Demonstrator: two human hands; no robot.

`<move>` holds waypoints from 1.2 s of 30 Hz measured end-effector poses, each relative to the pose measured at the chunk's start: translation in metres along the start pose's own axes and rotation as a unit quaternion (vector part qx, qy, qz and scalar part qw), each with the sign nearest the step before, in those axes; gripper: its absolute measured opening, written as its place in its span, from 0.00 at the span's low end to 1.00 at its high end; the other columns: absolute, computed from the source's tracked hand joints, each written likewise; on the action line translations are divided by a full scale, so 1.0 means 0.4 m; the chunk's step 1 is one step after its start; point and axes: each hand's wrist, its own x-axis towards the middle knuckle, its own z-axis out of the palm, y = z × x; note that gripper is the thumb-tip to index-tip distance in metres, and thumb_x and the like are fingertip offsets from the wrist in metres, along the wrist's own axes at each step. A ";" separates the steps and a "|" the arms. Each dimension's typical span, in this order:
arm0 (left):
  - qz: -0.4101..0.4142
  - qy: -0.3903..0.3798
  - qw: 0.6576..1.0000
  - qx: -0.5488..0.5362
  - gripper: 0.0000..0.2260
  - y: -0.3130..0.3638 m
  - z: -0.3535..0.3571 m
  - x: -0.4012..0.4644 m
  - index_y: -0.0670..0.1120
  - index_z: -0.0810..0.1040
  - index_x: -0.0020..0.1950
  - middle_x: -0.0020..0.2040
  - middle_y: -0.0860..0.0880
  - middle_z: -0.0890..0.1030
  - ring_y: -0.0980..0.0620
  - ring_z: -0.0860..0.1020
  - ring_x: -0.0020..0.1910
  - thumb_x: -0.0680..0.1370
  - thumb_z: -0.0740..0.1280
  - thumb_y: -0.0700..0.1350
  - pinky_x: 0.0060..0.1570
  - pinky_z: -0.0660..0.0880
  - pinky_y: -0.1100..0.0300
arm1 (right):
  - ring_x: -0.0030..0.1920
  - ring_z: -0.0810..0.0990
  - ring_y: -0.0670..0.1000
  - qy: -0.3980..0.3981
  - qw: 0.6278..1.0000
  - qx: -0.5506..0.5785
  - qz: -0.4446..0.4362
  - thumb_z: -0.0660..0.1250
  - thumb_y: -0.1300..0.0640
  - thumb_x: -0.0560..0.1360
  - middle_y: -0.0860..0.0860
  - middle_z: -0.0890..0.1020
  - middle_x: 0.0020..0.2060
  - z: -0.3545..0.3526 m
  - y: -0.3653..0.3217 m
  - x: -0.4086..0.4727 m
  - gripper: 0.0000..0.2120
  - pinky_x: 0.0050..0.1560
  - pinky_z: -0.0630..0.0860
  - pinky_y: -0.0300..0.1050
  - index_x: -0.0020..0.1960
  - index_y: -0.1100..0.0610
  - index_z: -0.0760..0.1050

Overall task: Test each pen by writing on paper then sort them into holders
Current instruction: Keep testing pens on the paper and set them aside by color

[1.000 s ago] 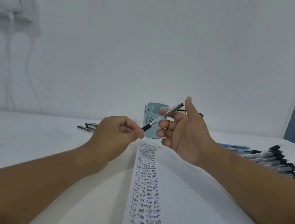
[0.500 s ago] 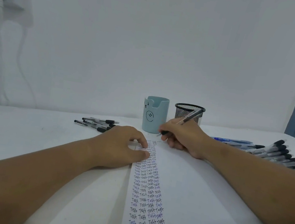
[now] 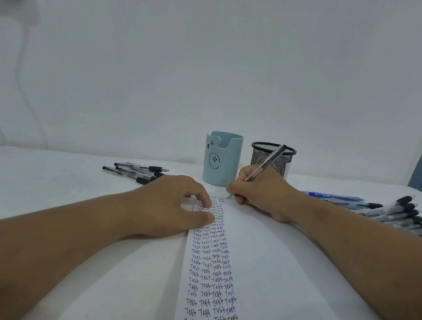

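Observation:
My right hand [image 3: 261, 192] grips a clear pen with a dark end [image 3: 268, 161], its tip touching the far end of the white paper [image 3: 283, 275]. The paper carries long columns of the word "Test" in black and blue ink. My left hand [image 3: 172, 205] rests on the paper's left edge, thumb and forefinger pressing it flat. Behind the paper stand a light blue bear-face holder [image 3: 222, 158] and a black mesh holder [image 3: 274, 158]. I cannot see inside either holder.
A few black-capped pens [image 3: 136, 172] lie on the white table at the left. A larger heap of pens [image 3: 399, 215], with a blue one [image 3: 333, 196] beside it, lies at the right. A white wall stands behind, and a blue curtain hangs far right.
One second ago both hands held the pen in the air. Since then my right hand lowered its tip to the paper and my left hand came down on the paper's left edge.

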 end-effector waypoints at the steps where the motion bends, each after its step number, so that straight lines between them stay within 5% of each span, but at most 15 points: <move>1: -0.001 -0.001 1.000 0.001 0.10 0.000 0.000 0.000 0.61 0.81 0.52 0.56 0.63 0.78 0.64 0.72 0.58 0.74 0.72 0.61 0.54 0.67 0.63 | 0.31 0.72 0.52 -0.002 1.000 -0.004 -0.002 0.73 0.61 0.70 0.53 0.81 0.27 0.000 -0.001 -0.001 0.11 0.35 0.68 0.45 0.33 0.55 0.74; 36: -0.009 -0.018 1.000 0.011 0.12 0.003 -0.004 -0.006 0.62 0.79 0.54 0.59 0.64 0.77 0.64 0.72 0.61 0.74 0.70 0.63 0.59 0.68 0.61 | 0.24 0.68 0.47 0.008 0.998 -0.059 -0.033 0.71 0.61 0.70 0.50 0.78 0.25 -0.002 -0.001 -0.004 0.14 0.26 0.64 0.37 0.31 0.54 0.69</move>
